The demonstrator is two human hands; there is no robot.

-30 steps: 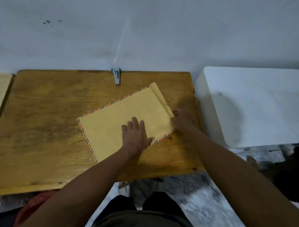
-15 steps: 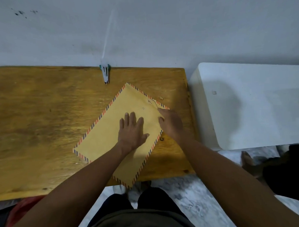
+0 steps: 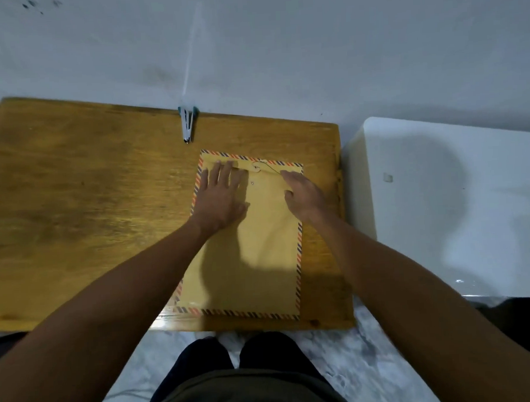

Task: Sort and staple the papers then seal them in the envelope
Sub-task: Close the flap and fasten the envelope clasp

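Note:
A yellow-brown envelope (image 3: 260, 255) with a red-and-blue striped border lies upright on the right part of the wooden table (image 3: 76, 209). Its flap is folded down at the far end. My left hand (image 3: 219, 199) rests flat on the upper left of the envelope, fingertips on the flap. My right hand (image 3: 303, 194) is on the upper right corner, its fingertips pinching the end of the thin closure string (image 3: 270, 169), which runs from the flap's button. No papers are visible outside the envelope.
A silver stapler (image 3: 187, 125) with a green base lies at the table's far edge against the grey wall. A white box-like surface (image 3: 440, 208) stands right of the table. The envelope's near edge reaches the table's front edge, above my knees.
The envelope has turned from slanted to upright with the flap end away from me. Both hands have moved up to the flap end, and the right fingers now meet the string.

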